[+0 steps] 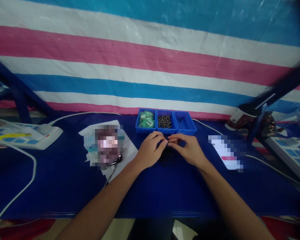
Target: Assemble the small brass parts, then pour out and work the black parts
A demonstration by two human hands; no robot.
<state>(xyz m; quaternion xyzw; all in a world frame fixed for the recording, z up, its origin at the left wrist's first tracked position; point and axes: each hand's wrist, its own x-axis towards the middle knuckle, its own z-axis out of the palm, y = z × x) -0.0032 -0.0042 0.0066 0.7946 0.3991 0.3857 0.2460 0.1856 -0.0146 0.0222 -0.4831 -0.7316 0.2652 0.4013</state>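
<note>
My left hand [151,150] and my right hand [187,148] meet above the middle of the blue table, fingertips pinched close together. Something small and dark is between them, too small to name. Just below the fingers lies a pile of small black pieces [168,156], partly hidden by my hands. Right behind my hands stands a row of blue bins. The left bin [137,125] holds green-and-clear plastic packets [147,119]. In the middle one are many small metallic-and-black parts [164,121]. A few dark bits lie in the right bin [186,126].
At left, a blurred-out lit phone lies on white paper [127,153]; another phone [226,153] is at right. Power strips [50,136] with white cables sit at both sides. A dark cup [237,120] stands at the back right. Striped sheeting [150,60] hangs behind the table.
</note>
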